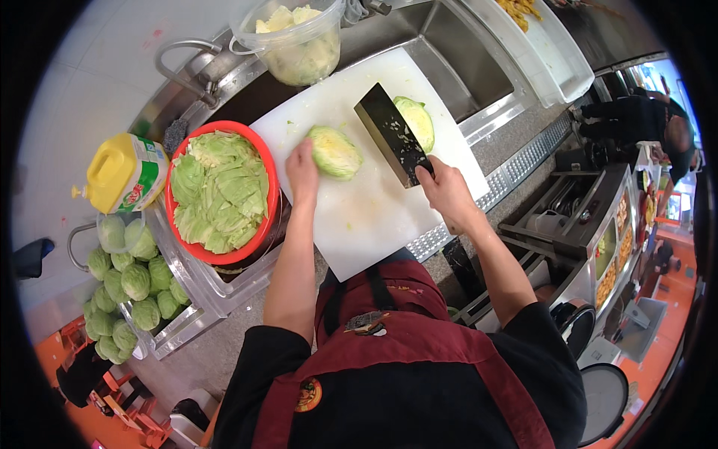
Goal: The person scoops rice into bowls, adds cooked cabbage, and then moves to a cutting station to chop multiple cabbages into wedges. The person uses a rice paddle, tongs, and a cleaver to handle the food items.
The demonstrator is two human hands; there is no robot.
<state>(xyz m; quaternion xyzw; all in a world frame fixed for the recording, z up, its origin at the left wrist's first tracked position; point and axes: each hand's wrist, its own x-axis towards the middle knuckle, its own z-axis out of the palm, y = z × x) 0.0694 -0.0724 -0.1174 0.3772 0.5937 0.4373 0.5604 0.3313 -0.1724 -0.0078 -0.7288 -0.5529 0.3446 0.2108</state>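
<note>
My right hand (pixel 449 193) grips the handle of a dark-bladed cleaver (pixel 392 134), held over a white cutting board (pixel 370 219) with small pale bits stuck to its blade. My left hand (pixel 303 168) touches the left side of a piece of green cabbage (pixel 335 152) on the board. Another cabbage piece (pixel 418 123) lies on the board beyond the cleaver, partly covered by the blade. Left of the board, cut cabbage leaves (pixel 221 191) fill a red basin (pixel 273 193). A clear plastic bucket (pixel 303 53) at the board's far edge holds pale cabbage chunks.
The board lies across a steel sink (pixel 465 62) with a faucet (pixel 185 50) at its far left. A yellow jug (pixel 123 174) and several whole cabbages (pixel 134 280) are on the left. A white tray (pixel 552 62) stands far right; another person (pixel 634 118) is beyond it.
</note>
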